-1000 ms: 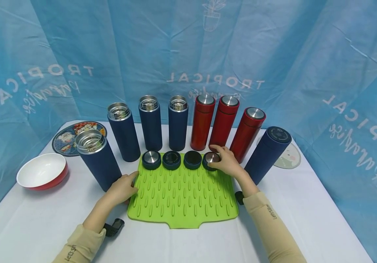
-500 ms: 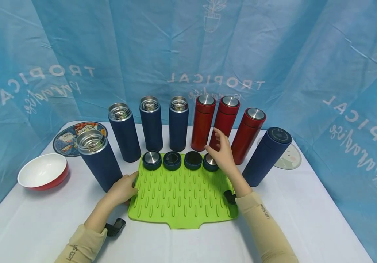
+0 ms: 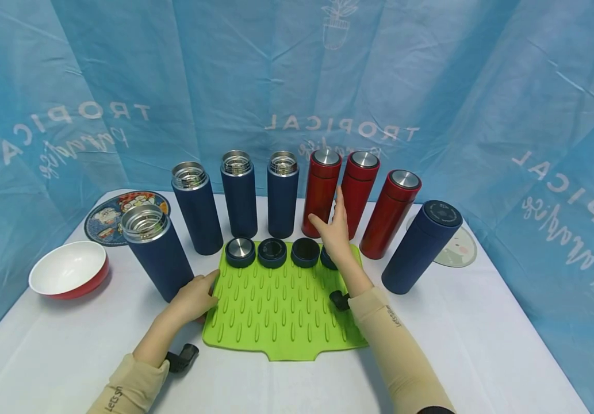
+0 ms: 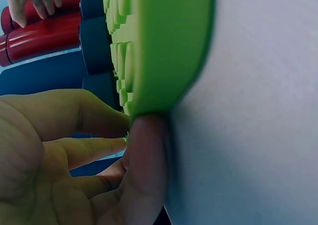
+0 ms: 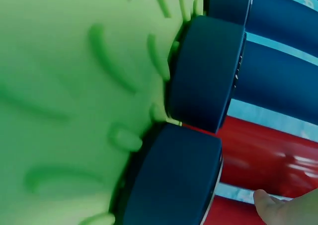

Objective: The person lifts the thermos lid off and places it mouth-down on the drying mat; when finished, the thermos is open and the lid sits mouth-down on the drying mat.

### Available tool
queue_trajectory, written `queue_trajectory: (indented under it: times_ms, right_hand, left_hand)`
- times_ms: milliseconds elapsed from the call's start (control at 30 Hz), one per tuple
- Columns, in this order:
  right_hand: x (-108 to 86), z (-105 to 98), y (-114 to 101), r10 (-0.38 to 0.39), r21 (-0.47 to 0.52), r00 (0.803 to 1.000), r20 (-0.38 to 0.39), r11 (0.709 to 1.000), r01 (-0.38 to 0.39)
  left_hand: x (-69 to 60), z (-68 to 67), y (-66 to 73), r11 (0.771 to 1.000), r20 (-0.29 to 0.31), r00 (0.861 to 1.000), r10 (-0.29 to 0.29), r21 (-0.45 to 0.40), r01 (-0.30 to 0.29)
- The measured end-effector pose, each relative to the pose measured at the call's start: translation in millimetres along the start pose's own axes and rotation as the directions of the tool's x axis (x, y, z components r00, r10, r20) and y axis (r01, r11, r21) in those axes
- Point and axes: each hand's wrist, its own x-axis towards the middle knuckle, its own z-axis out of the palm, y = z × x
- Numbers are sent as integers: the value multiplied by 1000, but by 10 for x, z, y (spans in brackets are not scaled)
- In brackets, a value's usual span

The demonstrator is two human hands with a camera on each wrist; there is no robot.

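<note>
My left hand [image 3: 193, 296] rests at the left edge of the green silicone mat [image 3: 281, 316]; in the left wrist view its fingertips touch the mat's edge and its lowest finger lies along the tabletop. My right hand [image 3: 336, 236], fingers spread and holding nothing, hovers over the mat's back right corner. It partly hides a navy lid [image 3: 328, 260] beneath it. Beside that lid sit a black-topped lid [image 3: 305, 253], another dark lid [image 3: 272, 253] and a silver-topped lid [image 3: 240, 253]. In the right wrist view, lids [image 5: 174, 180] line the mat's edge, with a right fingertip [image 5: 271, 205] over the red bottles.
Several lidless navy bottles [image 3: 238, 198] stand left and behind the mat. Three red bottles [image 3: 320, 198] with silver-topped lids stand behind right, then a capped navy bottle [image 3: 421, 247]. A red-and-white bowl [image 3: 69, 270] and patterned mat [image 3: 107, 221] lie left; a pale round mat [image 3: 457, 250] lies right.
My right hand has let go of the rightmost navy lid, risen, and moved forward and left while its fingers straightened. My left hand has stayed at the mat's edge.
</note>
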Motion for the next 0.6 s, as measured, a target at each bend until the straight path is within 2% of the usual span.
queue_trajectory:
  times_ms: [367, 467, 600]
  right_hand:
    - [124, 161, 35, 38, 20, 995, -87, 999, -36]
    - [156, 188, 23, 37, -16, 993, -116, 999, -39]
    - [186, 213, 11, 42, -123, 985, -166, 990, -63]
  left_hand:
    - [4, 12, -10, 1000, 3, 1000, -7, 15, 7]
    - [-2, 9, -2, 1000, 1, 1000, -11, 11, 11]
    - [-4, 6, 9, 1000, 3, 1000, -18, 11, 18]
